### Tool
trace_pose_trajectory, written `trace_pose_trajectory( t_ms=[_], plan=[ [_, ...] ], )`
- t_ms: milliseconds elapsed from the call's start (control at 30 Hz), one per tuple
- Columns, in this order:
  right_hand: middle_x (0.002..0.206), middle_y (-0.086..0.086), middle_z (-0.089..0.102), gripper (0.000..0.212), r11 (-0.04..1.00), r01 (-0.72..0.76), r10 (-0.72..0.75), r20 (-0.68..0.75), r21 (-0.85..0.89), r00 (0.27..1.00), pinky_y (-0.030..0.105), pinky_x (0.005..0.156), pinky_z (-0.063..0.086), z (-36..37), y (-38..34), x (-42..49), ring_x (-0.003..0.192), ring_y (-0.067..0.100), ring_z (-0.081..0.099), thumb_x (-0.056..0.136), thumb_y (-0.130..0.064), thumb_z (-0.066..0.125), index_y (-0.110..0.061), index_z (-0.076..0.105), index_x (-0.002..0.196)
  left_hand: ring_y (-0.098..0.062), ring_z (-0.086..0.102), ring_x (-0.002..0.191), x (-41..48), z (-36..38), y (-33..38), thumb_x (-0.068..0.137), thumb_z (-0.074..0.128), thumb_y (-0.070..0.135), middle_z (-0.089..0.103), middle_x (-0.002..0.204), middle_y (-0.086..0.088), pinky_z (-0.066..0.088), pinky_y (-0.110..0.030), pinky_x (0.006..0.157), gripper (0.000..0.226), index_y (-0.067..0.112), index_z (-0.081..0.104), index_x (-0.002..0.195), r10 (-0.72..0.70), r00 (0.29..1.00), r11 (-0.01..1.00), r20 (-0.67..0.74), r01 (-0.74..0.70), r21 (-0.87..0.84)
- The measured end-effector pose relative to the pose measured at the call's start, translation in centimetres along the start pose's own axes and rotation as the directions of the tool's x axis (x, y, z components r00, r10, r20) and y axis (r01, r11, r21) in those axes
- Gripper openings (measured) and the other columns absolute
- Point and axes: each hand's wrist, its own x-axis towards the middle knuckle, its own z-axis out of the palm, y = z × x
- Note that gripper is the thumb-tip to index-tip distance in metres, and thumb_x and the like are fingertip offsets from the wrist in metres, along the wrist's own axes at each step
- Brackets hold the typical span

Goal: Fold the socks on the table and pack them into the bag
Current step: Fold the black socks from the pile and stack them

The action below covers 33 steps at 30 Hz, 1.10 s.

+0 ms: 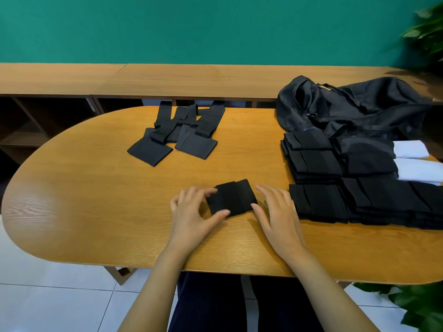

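Observation:
A folded black sock point(233, 200) lies on the wooden table point(96, 200) near its front edge. My left hand point(194, 212) arches over the sock's left end, with the index fingertip at its far corner and the thumb on its near edge. My right hand point(275, 212) rests beside the sock's right end, fingers straight and thumb tip touching the near right corner. Several unfolded dark socks point(177, 133) lie spread at the table's far middle. A black bag point(347, 104) slumps at the far right.
Stacks of folded black socks point(335, 183) fill the right side of the table, just right of my right hand, with white folded items point(414, 159) beyond them. A wooden bench point(167, 77) runs along the green wall. Plants stand at the right edge.

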Motion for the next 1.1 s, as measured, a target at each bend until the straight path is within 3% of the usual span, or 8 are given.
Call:
trace_pose_trajectory(
  t_ms=[100, 233, 433, 533, 667, 800, 967, 1100],
  plan=[
    [0.126, -0.006, 0.058, 0.038, 1.0, -0.002, 0.001, 0.015, 0.026, 1.0, 0.034, 0.101, 0.039, 0.0, 0.1, -0.1, 0.122, 0.008, 0.043, 0.097, -0.046, 0.04, -0.021, 0.058, 0.118, 0.002, 0.032, 0.128, 0.1, 0.3, -0.1, 0.072, 0.056, 0.073, 0.048, 0.131, 0.021, 0.01, -0.042, 0.118, 0.067, 0.038, 0.051, 0.129, 0.073, 0.986, 0.992, 0.152, -0.087, 0.088],
    [0.135, -0.009, 0.054, 0.037, 0.996, 0.09, -0.093, 0.112, 0.028, 0.989, 0.034, 0.106, 0.031, -0.3, -0.2, -0.2, 0.131, 0.009, 0.037, 0.097, -0.05, 0.038, -0.026, 0.066, 0.098, 0.0, 0.038, 0.127, 0.0, 0.3, -0.1, 0.085, 0.055, 0.061, 0.053, 0.129, 0.019, 0.01, -0.045, 0.119, 0.05, 0.034, 0.055, 0.127, 0.076, 0.991, 0.989, 0.112, -0.089, 0.119],
    [0.157, -0.012, 0.028, 0.052, 0.931, 0.342, -0.273, 0.378, -0.128, 0.885, 0.04, 0.121, 0.004, -0.3, -0.5, 0.1, 0.148, 0.012, 0.013, 0.101, -0.06, 0.025, -0.035, 0.064, 0.124, 0.0, 0.043, 0.117, 0.0, 0.2, 0.0, 0.09, 0.033, 0.068, 0.06, 0.12, 0.018, 0.022, -0.036, 0.11, 0.054, 0.033, 0.062, 0.12, 0.051, 0.997, 0.991, 0.061, -0.058, 0.122],
    [0.158, -0.012, 0.027, 0.057, 0.91, 0.371, -0.274, 0.404, -0.184, 0.873, 0.041, 0.121, 0.001, -0.3, -0.8, 0.1, 0.148, 0.013, 0.016, 0.101, -0.059, 0.022, -0.029, 0.06, 0.13, 0.004, 0.041, 0.117, -0.1, 0.1, 0.2, 0.089, 0.03, 0.071, 0.058, 0.12, 0.021, 0.019, -0.037, 0.112, 0.058, 0.035, 0.059, 0.123, 0.072, 0.993, 0.992, 0.098, -0.081, 0.094],
    [0.158, -0.008, 0.028, 0.055, 0.902, 0.343, -0.248, 0.334, -0.261, 0.909, 0.042, 0.121, 0.008, -0.6, -1.0, 0.1, 0.144, 0.012, 0.027, 0.103, -0.051, 0.025, -0.019, 0.061, 0.129, 0.005, 0.037, 0.118, 0.0, 0.1, 0.4, 0.094, 0.025, 0.065, 0.05, 0.124, 0.022, 0.02, -0.036, 0.112, 0.058, 0.032, 0.047, 0.136, 0.037, 0.999, 0.999, 0.035, -0.037, 0.017],
    [0.158, -0.005, 0.029, 0.051, 0.906, 0.279, -0.215, 0.22, -0.32, 0.952, 0.043, 0.122, 0.005, -1.7, -1.3, 0.1, 0.144, 0.013, 0.029, 0.102, -0.046, 0.031, -0.013, 0.065, 0.122, -0.003, 0.04, 0.125, 0.0, 0.2, 0.2, 0.096, 0.021, 0.063, 0.05, 0.132, 0.017, 0.018, -0.033, 0.111, 0.06, 0.031, 0.042, 0.142, -0.003, 1.0, 1.0, 0.02, 0.004, -0.011],
    [0.155, -0.002, 0.035, 0.046, 0.914, 0.111, -0.111, 0.024, -0.391, 0.994, 0.043, 0.122, 0.0, -5.8, 0.3, -0.6, 0.143, 0.016, 0.031, 0.101, -0.039, 0.037, -0.009, 0.065, 0.121, -0.004, 0.041, 0.125, -0.1, 0.3, 0.0, 0.096, 0.018, 0.063, 0.052, 0.131, 0.014, 0.016, -0.03, 0.11, 0.062, 0.029, 0.044, 0.141, -0.021, 0.999, 1.0, 0.04, 0.021, -0.013],
    [0.152, 0.001, 0.04, 0.043, 0.881, -0.041, 0.02, -0.049, -0.471, 0.999, 0.045, 0.121, 0.0, -8.4, 3.7, -2.7, 0.142, 0.02, 0.035, 0.1, -0.035, 0.038, -0.007, 0.066, 0.117, -0.004, 0.043, 0.124, 0.0, 0.5, -0.3, 0.096, 0.015, 0.064, 0.054, 0.131, 0.014, 0.018, -0.032, 0.111, 0.064, 0.03, 0.045, 0.141, -0.026, 0.998, 1.0, 0.049, 0.027, -0.009]
  ],
)
